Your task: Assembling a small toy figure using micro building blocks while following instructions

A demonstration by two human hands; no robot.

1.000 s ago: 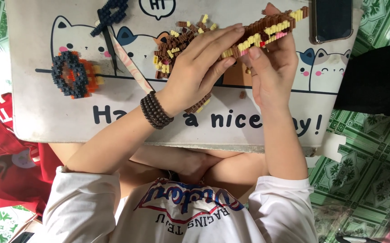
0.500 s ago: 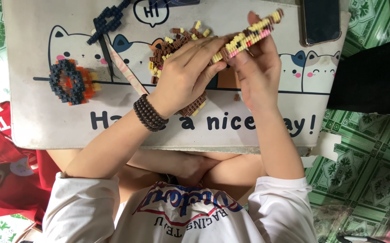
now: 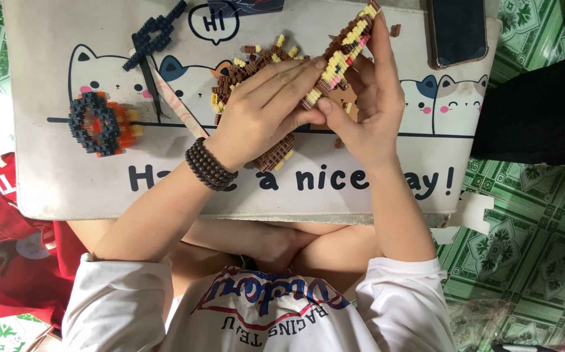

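Both hands grip the long brown-and-yellow brick strip, raised above the white cat-print desk toward 12 o'clock, left hand steadying, right hand pinching its lower end.

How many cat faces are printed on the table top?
4 visible: one cat face at left, one beside it, two at right. The hands may hide more.
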